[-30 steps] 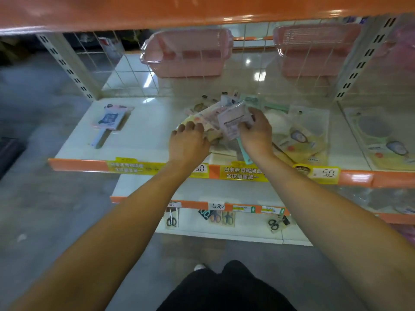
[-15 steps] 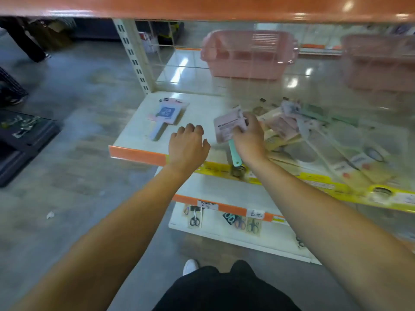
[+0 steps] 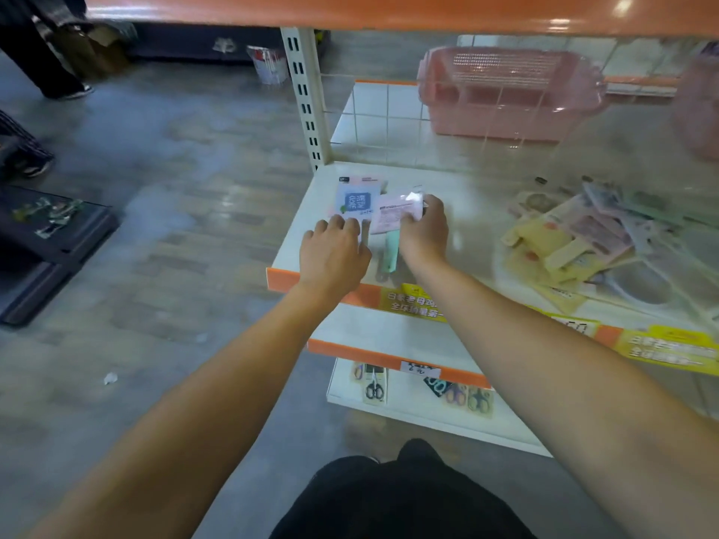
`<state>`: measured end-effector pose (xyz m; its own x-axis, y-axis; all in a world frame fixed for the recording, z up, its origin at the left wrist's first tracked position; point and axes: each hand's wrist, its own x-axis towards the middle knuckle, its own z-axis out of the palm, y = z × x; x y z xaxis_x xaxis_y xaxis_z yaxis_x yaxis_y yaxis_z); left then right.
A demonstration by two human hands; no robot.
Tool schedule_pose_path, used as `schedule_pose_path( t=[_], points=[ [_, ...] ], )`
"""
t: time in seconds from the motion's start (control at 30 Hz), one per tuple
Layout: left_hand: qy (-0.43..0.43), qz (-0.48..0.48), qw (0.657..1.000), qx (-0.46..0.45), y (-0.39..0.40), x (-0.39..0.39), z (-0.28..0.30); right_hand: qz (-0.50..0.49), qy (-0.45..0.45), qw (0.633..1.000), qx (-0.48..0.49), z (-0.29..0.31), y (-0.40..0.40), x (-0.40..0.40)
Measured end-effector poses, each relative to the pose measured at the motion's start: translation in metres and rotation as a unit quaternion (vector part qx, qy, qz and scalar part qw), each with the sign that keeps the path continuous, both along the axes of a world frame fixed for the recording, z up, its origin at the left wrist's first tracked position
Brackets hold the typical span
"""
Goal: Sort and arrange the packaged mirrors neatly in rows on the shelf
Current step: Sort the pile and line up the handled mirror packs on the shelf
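Green-handled packaged mirror (image 3: 393,219), its pink card print too blurred to read, pinched in the right hand (image 3: 424,231) just right of the blue-labelled mirror pack (image 3: 357,200) at the shelf's (image 3: 467,188) left end; half a second ago it was nearer the loose pile (image 3: 576,235). Left hand (image 3: 334,254), empty, fingers spread on the blue pack's lower edge.

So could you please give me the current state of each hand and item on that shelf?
left hand: palm down by the blue-label packaged mirror, holding nothing
right hand: gripping the pink packaged mirror
pink packaged mirror: held next to the blue-label one, green handle toward the shelf edge
blue-label packaged mirror: lying flat near the shelf's left end
pile of packaged mirrors: jumbled, unsorted
pink basket: upright behind the wire grid
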<state>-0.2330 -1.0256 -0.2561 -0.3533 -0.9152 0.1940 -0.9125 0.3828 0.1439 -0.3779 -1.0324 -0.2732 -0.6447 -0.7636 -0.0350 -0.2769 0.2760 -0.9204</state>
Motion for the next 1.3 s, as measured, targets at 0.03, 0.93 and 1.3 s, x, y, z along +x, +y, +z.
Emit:
schedule_pose_path(
  t=[0.03,0.93,1.3],
  points=[
    [0.003,0.001,1.0,0.002,-0.003,0.002,0.0,-0.005,-0.006,1.0,-0.002,0.001,-0.005,0.002],
    [0.034,-0.138,0.99,0.01,0.026,-0.109,0.017,0.028,0.272,0.961,0.037,0.028,0.092,-0.085],
    [0.036,-0.174,0.984,0.002,0.08,-0.186,0.018,-0.001,0.297,0.954,0.034,0.027,0.167,-0.155]
  ],
)
